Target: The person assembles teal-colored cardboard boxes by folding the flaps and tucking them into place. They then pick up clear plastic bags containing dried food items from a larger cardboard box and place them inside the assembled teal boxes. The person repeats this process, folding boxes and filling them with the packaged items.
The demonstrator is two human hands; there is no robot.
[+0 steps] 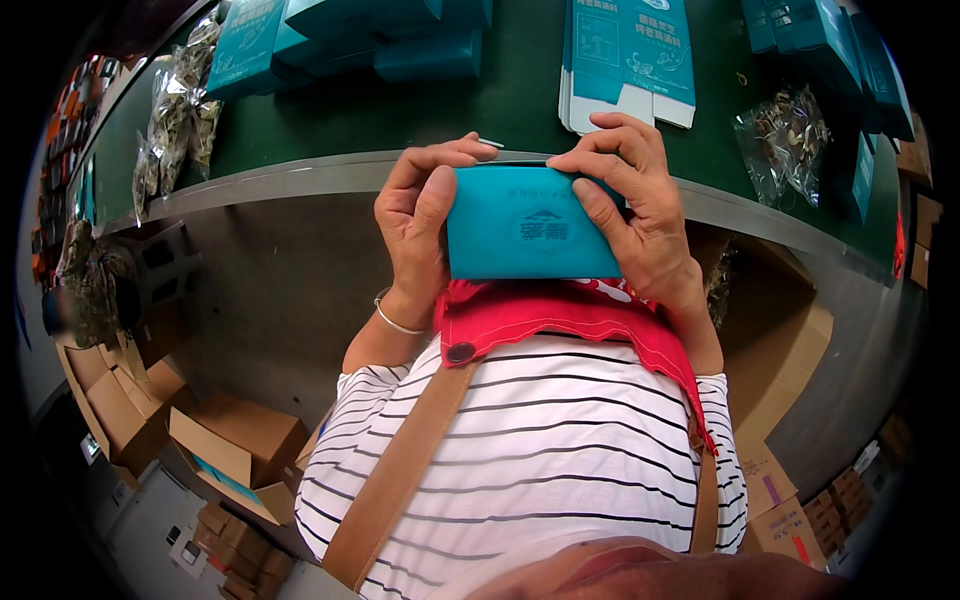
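Between my hands is a teal cardboard box [500, 225], held in front of my red apron, just short of the table edge. My left hand [418, 205] grips its left end, thumb against the near face and fingers curled over the top edge. At the right end, my right hand [640, 205] presses its thumb on the box while the fingers bend over the upper edge. The far side of the box is hidden. Beyond it, a stack of flat teal cartons [630, 70] lies on the green table.
Teal boxes [430, 55] are piled at the far left of the table [520, 110], more teal boxes [815, 45] at the far right. Clear bags of dried contents lie left [180, 110] and right [785, 140]. Open brown cartons [240, 450] stand below on the left, another [770, 330] on the right.
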